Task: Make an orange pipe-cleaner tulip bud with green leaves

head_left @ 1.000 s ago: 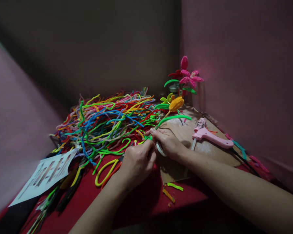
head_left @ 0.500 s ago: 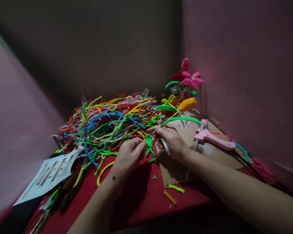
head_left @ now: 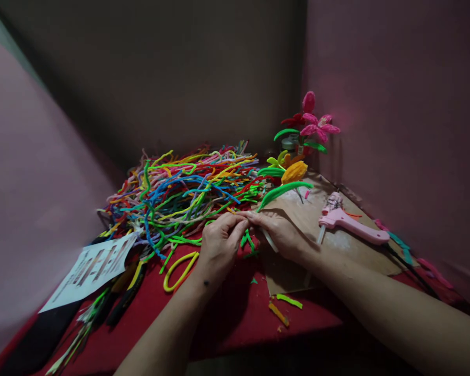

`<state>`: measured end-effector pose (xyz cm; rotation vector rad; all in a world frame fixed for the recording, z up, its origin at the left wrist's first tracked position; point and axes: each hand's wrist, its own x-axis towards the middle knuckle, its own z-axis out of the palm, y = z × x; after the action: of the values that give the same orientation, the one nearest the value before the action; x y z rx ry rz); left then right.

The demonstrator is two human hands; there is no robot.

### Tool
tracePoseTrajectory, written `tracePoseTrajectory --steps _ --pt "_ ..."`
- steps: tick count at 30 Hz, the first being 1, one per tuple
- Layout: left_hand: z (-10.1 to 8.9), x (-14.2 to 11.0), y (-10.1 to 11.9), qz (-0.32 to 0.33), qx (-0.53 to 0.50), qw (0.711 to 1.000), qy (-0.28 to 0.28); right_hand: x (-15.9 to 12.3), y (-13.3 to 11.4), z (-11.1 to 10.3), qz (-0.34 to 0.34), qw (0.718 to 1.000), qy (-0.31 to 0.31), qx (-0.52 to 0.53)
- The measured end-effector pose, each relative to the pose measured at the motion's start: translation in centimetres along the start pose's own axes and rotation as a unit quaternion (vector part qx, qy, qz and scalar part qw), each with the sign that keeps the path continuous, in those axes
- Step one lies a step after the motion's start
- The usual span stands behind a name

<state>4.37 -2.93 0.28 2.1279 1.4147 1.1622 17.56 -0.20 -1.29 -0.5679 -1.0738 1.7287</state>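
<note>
My right hand (head_left: pixel 280 235) is closed round the lower part of a pipe-cleaner flower, whose stem is mostly hidden by the fingers. The flower has a yellow-orange bud (head_left: pixel 294 172) and a long green leaf (head_left: pixel 284 193) reaching up and right. A pale, slim strip (head_left: pixel 269 241) sticks out below that hand. My left hand (head_left: pixel 221 240) is pinched shut, its fingertips meeting those of the right; what lies between them is too small to make out. Short green pipe-cleaner pieces (head_left: pixel 249 241) lie on the table just below the fingertips.
A heap of coloured pipe cleaners (head_left: pixel 188 193) fills the back left. At right, a pink glue gun (head_left: pixel 350 222) rests on cardboard (head_left: pixel 360 256). Pink flowers (head_left: pixel 321 126) stand behind. Printed paper (head_left: pixel 90 269), pliers (head_left: pixel 131 290) and a yellow loop (head_left: pixel 171 274) lie at left.
My left hand has moved up and right, from beside the green pieces to the right hand's fingertips. The flower has tilted slightly. The whole view has shifted a little.
</note>
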Motion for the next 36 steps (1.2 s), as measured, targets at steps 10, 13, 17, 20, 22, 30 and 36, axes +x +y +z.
tracePoseTrajectory --steps 10,13,17,20,22,30,36 --pt "0.3 -0.7 -0.4 0.116 0.218 0.969 -0.001 -0.1 0.1 -0.3 0.026 0.999 0.032 -0.009" --pt "0.0 -0.6 -0.4 0.095 0.185 0.978 0.002 0.0 0.2 -0.5 0.008 0.999 0.044 -0.026" --pt "0.1 -0.7 -0.5 0.09 0.184 0.979 0.01 0.1 0.4 -0.7 -0.018 0.997 0.055 -0.046" --pt "0.4 -0.9 -0.5 0.055 0.153 0.987 0.011 0.0 0.3 -0.6 -0.013 0.997 0.056 -0.056" --pt "0.3 -0.9 -0.4 0.008 0.106 0.994 0.008 -0.1 0.0 -0.5 -0.004 0.998 0.043 -0.05" --pt "-2.1 1.0 0.1 -0.202 -0.25 0.947 -0.013 -0.7 -0.5 0.2 0.009 0.999 -0.003 -0.044" --pt "-2.3 1.8 1.1 -0.238 -0.423 0.873 -0.05 -1.6 -0.5 1.0 0.033 0.978 -0.103 -0.18"
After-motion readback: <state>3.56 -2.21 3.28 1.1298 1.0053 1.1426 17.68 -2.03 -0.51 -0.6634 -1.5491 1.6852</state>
